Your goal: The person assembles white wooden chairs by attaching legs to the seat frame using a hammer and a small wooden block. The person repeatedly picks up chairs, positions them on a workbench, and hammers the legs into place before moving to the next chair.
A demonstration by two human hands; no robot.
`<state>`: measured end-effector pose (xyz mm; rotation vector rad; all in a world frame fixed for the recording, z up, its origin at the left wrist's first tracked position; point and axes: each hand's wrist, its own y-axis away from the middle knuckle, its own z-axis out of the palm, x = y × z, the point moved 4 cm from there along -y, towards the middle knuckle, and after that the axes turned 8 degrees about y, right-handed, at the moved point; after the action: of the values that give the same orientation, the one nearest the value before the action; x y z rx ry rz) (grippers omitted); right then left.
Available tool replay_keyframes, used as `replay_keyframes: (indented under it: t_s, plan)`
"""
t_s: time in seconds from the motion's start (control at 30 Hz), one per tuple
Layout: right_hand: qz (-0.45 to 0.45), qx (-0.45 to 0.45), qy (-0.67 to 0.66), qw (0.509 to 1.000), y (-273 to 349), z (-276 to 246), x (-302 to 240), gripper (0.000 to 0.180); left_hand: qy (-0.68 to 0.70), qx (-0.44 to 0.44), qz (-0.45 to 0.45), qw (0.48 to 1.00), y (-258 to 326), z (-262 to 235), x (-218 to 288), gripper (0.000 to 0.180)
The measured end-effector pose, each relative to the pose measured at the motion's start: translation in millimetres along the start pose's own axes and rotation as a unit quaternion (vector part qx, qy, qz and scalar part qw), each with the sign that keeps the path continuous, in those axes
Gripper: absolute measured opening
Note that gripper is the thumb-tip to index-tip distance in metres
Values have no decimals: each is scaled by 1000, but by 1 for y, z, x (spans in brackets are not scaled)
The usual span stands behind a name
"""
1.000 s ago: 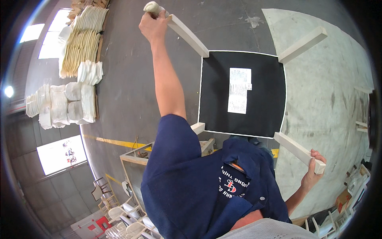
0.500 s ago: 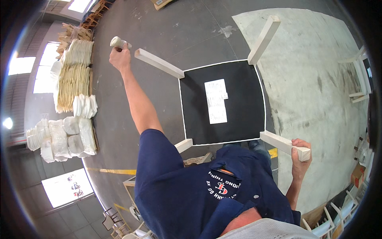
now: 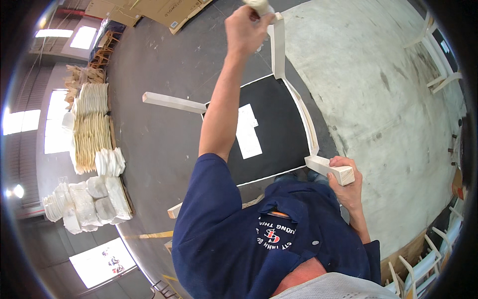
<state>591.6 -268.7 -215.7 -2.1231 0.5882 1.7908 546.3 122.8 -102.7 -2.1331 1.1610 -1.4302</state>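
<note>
An upturned chair or stool with pale wooden legs shows its black seat underside [image 3: 274, 129], edged in white. White paper labels [image 3: 249, 134] lie on the black cloth. My right hand [image 3: 348, 189] is closed round the end of the near right leg [image 3: 321, 164]. My left hand [image 3: 244, 32] is closed on a cream, rounded cylindrical object [image 3: 260, 5], partly cut off by the top edge; its exact kind I cannot make out. That hand is close to the top of the far right leg [image 3: 279, 50]; whether they touch I cannot tell. My left forearm hides part of the seat.
Stacked pale chair parts [image 3: 92, 124] and wrapped white bundles [image 3: 92, 199] stand to the left. Cardboard boxes [image 3: 164, 12] are at the far side. A pale, scuffed sheet [image 3: 373, 99] covers floor at right, with more chair frames [image 3: 423, 259] beyond it.
My left hand has swung right with the cream object, from beyond the far left leg to the far right leg. The chair has tilted, with my right hand still gripping its leg.
</note>
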Motion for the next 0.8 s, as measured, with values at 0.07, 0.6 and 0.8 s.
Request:
replay_keyframes:
  t_s: [0.07, 0.6, 0.8]
  plan:
    - [3, 3, -2, 1000, 0, 0, -1, 27, -9, -26, 57, 998, -6, 28, -2, 25]
    - [-7, 23, 10, 1000, 0, 2, -1, 27, -57, -44, 48, 996, -31, 47, -47, 25]
    - [48, 54, -55, 996, 2, 7, 7, 23, 7, 50, 2, 999, -18, 16, -13, 20]
